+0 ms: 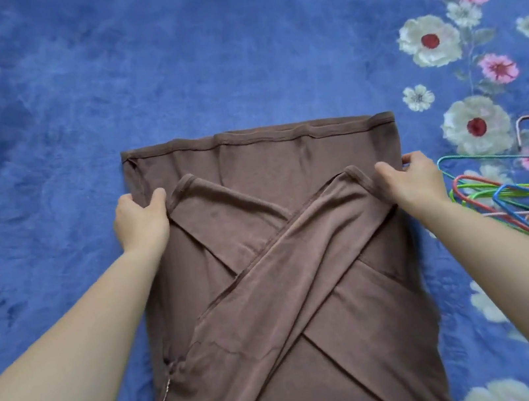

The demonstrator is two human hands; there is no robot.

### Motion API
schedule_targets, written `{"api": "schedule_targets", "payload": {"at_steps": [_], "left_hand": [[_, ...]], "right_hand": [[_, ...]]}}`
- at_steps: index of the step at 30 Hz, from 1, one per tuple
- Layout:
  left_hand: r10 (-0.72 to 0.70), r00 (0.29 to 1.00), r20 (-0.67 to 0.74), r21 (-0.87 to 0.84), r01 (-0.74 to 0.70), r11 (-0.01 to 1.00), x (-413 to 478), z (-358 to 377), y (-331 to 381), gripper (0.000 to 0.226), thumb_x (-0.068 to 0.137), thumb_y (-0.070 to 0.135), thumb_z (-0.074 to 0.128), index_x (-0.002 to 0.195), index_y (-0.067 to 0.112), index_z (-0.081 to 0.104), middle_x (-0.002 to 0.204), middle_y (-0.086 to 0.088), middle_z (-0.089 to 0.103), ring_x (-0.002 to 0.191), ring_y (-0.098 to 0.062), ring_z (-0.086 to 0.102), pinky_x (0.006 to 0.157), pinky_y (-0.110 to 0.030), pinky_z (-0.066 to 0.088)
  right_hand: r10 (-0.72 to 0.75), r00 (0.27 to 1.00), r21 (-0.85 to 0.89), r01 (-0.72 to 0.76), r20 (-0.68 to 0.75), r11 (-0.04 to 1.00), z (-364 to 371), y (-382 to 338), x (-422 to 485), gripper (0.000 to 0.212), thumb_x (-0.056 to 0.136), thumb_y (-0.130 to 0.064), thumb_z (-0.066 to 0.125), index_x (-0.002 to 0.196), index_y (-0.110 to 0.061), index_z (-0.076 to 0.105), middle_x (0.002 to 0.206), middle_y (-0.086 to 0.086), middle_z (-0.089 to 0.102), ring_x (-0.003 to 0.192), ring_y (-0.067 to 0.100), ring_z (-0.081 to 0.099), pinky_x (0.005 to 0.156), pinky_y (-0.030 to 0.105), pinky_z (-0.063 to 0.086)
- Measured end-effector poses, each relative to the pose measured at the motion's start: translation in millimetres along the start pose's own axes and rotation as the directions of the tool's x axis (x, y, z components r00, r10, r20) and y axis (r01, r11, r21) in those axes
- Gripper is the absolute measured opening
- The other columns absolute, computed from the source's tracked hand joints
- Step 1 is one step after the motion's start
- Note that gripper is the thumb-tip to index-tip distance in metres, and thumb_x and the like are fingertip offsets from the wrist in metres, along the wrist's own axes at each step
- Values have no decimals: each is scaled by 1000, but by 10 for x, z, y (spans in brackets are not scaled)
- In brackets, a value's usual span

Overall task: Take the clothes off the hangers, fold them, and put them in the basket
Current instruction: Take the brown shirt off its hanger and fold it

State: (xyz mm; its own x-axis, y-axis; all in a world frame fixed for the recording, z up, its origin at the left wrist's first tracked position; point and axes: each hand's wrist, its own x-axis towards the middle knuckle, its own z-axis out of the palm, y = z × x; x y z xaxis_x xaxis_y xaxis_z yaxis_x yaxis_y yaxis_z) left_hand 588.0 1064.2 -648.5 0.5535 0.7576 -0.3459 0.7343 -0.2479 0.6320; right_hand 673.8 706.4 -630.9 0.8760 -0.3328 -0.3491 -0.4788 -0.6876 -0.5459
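A brown long-sleeved garment (261, 166) lies flat on the blue floral blanket, hem at the far end, its two sleeves crossed in an X over the body. My left hand (139, 220) grips the garment's left side edge, thumb on top and fingers curled round the fabric. My right hand (411, 182) grips the right side edge at the same height, next to the end of one sleeve. No basket is in view.
A pile of coloured empty hangers (518, 191), green, blue, pink and red, lies on the blanket to the right of the garment. The blue floral blanket (198, 54) stretches well beyond the garment's hem and to the left.
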Motion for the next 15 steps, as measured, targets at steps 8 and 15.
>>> {"api": "schedule_targets", "payload": {"at_steps": [8,15], "left_hand": [[63,975,-212,-191,-104,976,444,239,355,35,98,29,51,65,23,40,66,9,42,64,-12,40,64,-27,35],[164,945,-284,-151,-213,965,831,271,482,30,100,26,48,72,17,41,66,12,36,60,-7,34,58,-20,29]], "right_hand": [[15,987,151,9,-162,989,85,-295,637,28,96,-30,54,84,-5,58,83,12,55,80,23,50,65,29,31],[-63,952,53,83,-300,995,63,-317,923,22,98,-28,49,97,-8,57,104,21,61,101,33,56,82,36,35]]}}
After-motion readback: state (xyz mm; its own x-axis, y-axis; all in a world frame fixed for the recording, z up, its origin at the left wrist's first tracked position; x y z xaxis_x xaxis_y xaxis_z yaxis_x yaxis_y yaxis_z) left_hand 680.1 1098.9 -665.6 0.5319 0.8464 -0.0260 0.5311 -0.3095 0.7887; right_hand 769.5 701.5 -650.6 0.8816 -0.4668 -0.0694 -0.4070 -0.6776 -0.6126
